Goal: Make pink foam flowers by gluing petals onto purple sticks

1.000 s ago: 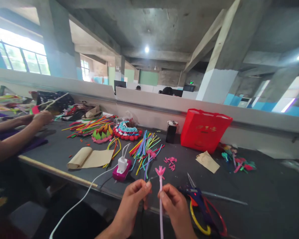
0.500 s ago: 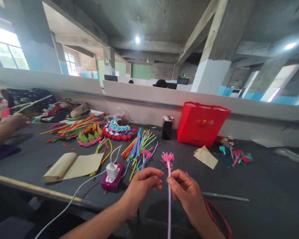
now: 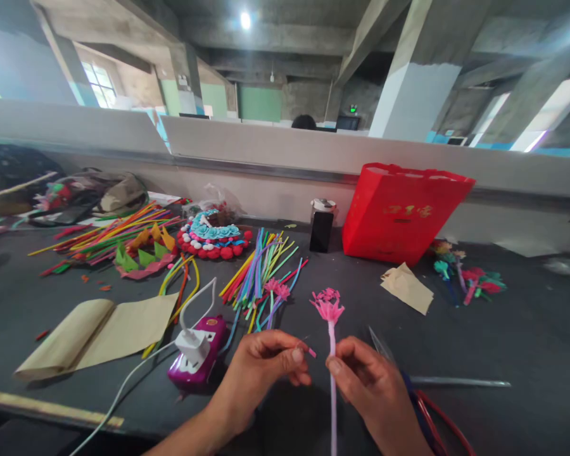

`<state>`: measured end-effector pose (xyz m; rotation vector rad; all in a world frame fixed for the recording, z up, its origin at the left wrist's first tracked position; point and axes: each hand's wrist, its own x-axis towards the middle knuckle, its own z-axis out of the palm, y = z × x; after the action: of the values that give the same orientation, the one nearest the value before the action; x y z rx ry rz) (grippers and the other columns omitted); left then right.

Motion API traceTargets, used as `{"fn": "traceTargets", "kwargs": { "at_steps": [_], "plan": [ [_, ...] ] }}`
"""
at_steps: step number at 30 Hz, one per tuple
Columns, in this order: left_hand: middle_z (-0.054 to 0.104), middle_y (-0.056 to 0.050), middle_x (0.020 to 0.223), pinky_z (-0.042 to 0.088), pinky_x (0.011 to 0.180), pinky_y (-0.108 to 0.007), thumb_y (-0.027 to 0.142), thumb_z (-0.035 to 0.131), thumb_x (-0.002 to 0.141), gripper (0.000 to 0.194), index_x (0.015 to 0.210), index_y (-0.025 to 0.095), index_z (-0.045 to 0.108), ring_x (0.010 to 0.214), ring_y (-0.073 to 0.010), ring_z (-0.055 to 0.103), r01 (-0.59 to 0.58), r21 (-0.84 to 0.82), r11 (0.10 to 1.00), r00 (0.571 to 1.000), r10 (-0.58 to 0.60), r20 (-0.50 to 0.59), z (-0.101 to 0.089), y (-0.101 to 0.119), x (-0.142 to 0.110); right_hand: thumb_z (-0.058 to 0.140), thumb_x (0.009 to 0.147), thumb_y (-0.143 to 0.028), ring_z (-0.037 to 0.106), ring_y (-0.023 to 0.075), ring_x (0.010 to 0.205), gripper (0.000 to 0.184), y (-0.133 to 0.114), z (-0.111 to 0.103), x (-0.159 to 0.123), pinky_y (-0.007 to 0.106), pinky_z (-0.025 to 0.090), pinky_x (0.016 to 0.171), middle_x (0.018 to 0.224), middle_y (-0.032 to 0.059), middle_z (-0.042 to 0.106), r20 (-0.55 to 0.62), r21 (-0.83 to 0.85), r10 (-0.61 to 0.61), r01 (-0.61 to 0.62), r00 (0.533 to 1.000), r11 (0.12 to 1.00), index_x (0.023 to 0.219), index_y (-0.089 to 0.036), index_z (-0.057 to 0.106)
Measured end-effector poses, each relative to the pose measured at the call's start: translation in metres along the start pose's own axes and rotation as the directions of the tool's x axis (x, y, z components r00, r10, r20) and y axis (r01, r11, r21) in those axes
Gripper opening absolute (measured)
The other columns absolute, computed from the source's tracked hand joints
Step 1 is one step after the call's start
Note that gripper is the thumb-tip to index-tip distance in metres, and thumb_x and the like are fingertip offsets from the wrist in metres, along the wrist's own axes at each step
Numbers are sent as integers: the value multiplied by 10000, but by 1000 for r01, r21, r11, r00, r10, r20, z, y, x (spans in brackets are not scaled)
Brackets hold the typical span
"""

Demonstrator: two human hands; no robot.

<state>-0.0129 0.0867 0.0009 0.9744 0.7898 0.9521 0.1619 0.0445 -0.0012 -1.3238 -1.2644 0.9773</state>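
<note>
My right hand [image 3: 373, 386] pinches a thin lilac stem [image 3: 333, 405] that stands upright and carries a pink fringed flower head [image 3: 328, 306] at its top. Just to its left, my left hand [image 3: 261, 370] is closed, with thumb and forefinger pinched on a tiny pink petal piece [image 3: 311, 352]. Both hands hover close together above the near edge of the dark table [image 3: 527, 354]. A bundle of coloured pipe cleaners [image 3: 261, 272] lies just beyond the hands.
A purple power strip with a white plug and cable [image 3: 197, 354] lies left of my hands, a folded brown paper [image 3: 95, 332] further left. Scissors with red handles [image 3: 432, 411] lie at right. A red bag [image 3: 401, 212], black bottle [image 3: 321, 228] and craft pieces [image 3: 213, 234] stand behind.
The view has tilted down and moved closer to the table. My hands stay together on the flower stem. The other person's arm at left has left the view.
</note>
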Motion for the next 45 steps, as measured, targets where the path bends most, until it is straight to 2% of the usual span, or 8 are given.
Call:
{"fn": "traceTargets", "kwargs": {
  "at_steps": [11, 16, 25, 28, 32, 38, 41, 45],
  "plan": [
    [639, -6, 552, 468, 508, -222, 425, 790, 713, 335, 694, 131, 632, 461, -115, 604, 19, 55, 998, 998, -15, -67, -7, -8, 1, 606, 857, -414, 451, 95, 490, 261, 7, -6, 0, 190, 371, 461, 581, -32, 503, 52, -131, -137, 143, 989, 981, 698, -207, 594],
    [521, 51, 446, 345, 405, -187, 478, 679, 810, 377, 661, 162, 538, 340, -62, 447, 3, 94, 996, 997, 3, -71, -3, -9, -3, 595, 869, -419, 444, 97, 493, 276, 2, -6, -5, 193, 368, 462, 567, -33, 492, 43, -145, -152, 156, 988, 977, 693, -207, 587],
    [649, -24, 743, 468, 637, -259, 295, 614, 862, 162, 949, 160, 641, 655, -149, 631, -84, 122, 989, 996, 86, -11, -1, -7, -6, 607, 857, -421, 418, 94, 486, 268, -1, -9, -6, 200, 346, 449, 567, -33, 499, 45, -117, -127, 132, 991, 984, 696, -207, 591],
    [640, -33, 790, 462, 662, -255, 161, 591, 826, 93, 833, 160, 684, 698, -144, 613, -149, 131, 980, 989, 147, 23, -1, -6, -7, 603, 862, -401, 426, 94, 510, 258, -1, -7, -7, 201, 348, 468, 588, -34, 504, 44, -94, -139, 142, 989, 985, 696, -205, 583],
    [582, -20, 705, 454, 666, -243, 84, 548, 802, 244, 593, 151, 653, 661, -122, 579, -229, 148, 962, 972, 218, 92, 5, -1, -12, 592, 878, -393, 425, 93, 541, 254, -4, -6, -10, 203, 340, 485, 616, -34, 500, 72, -83, -150, 156, 986, 984, 712, -202, 572],
    [655, -18, 760, 498, 657, -256, 184, 708, 769, 27, 767, 157, 710, 635, -130, 633, -199, 49, 979, 979, 197, 48, 23, 3, -27, 566, 893, -398, 400, 92, 536, 260, -14, -8, -17, 212, 316, 476, 626, -30, 510, 120, -56, -151, 158, 981, 986, 733, -194, 581],
    [689, -30, 673, 513, 620, -263, 252, 756, 760, 181, 899, 141, 723, 572, -139, 640, -147, 44, 988, 989, 147, -4, 31, -5, -42, 563, 893, -396, 405, 91, 530, 259, -18, -9, -24, 214, 330, 491, 614, -34, 507, 126, -40, -148, 154, 981, 987, 739, -190, 589],
    [704, -58, 676, 519, 541, -267, 355, 756, 764, 255, 818, 112, 700, 510, -145, 636, -117, 41, 992, 990, 120, -74, 40, -19, -64, 566, 893, -380, 439, 91, 562, 250, -21, -8, -36, 211, 368, 537, 635, -35, 521, 179, 0, -173, 176, 968, 984, 741, -182, 587]
  ]
}}
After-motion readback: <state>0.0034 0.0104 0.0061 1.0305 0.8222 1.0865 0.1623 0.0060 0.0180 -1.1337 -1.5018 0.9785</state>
